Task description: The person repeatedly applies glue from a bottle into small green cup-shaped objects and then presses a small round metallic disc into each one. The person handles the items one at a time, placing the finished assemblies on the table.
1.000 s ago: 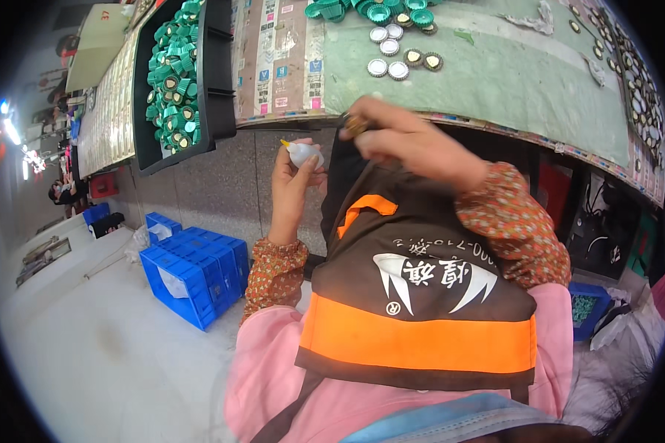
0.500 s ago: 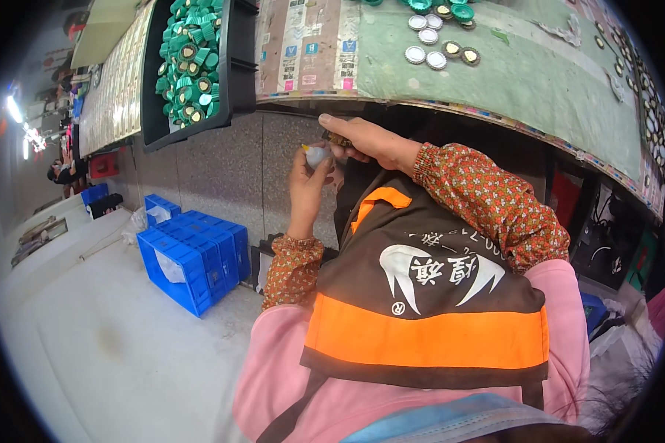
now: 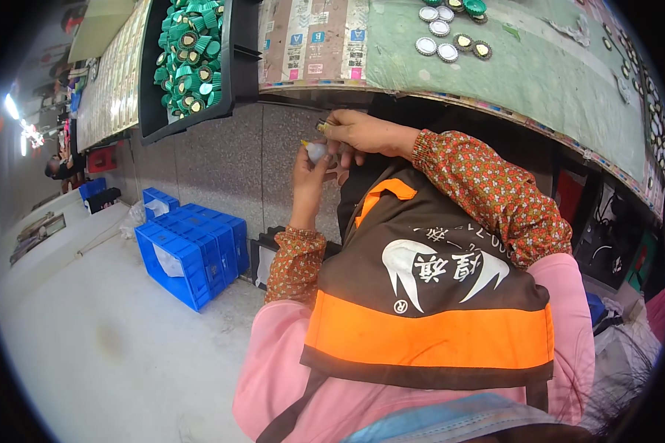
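Starting at the far left, a red box (image 3: 102,159) sits out toward ten o'clock, and just below nine we have stacked blue crates (image 3: 192,255) on the pale floor (image 3: 111,340). Swing up between ten and eleven: a black tray (image 3: 245,63), heaped with ruffled green caps (image 3: 187,55), some showing dark rims and pale middles.

Now to twelve o'clock, and here's the action! The left hand (image 3: 308,173) is wrapped around a small whitish bottle (image 3: 316,152), its yellow tip (image 3: 304,142) pointing up toward eleven. Right beside it, the right hand (image 3: 366,134) comes across from the three o'clock side, thumb and fingers pinched on a small dark piece (image 3: 321,127), just above the bottle and too small to make out clearly. Whether the two hands touch, can't tell.

On to one o'clock: white discs (image 3: 425,46) and dark-rimmed caps (image 3: 482,50) lie on the green-sheeted surface (image 3: 414,81). Between two and three, more round pieces (image 3: 657,125) crowd the edge.
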Available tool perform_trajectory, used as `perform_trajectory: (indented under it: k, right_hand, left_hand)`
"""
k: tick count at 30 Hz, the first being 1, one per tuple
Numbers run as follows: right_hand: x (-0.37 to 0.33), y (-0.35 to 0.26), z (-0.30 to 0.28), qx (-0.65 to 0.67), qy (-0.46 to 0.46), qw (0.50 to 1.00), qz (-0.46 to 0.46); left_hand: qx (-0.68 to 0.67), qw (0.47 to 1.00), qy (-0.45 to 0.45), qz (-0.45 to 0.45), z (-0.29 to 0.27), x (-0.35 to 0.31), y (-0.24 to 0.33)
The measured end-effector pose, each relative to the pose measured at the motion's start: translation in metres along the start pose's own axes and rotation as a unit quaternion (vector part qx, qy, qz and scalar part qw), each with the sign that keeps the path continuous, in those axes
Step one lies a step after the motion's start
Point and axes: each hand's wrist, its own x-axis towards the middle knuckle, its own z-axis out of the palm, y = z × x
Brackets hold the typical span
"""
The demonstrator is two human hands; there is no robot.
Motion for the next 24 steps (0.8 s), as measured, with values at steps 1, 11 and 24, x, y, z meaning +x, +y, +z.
perform_trajectory:
  k: [1,11,24]
  right_hand:
    - [0.000,0.000,0.000,-0.014,-0.008,1.000,0.008]
    - [0.032,0.017,0.003,-0.073,0.045,0.995,-0.053]
    - [0.026,0.023,0.011,-0.307,0.151,0.935,-0.093]
  left_hand:
    - [0.002,1.000,0.002,-0.002,0.000,0.000,0.000]
    - [-0.027,1.000,-0.013,0.001,0.004,0.000,-0.019]
    - [-0.010,0.999,-0.025,-0.024,0.011,0.000,-0.021]
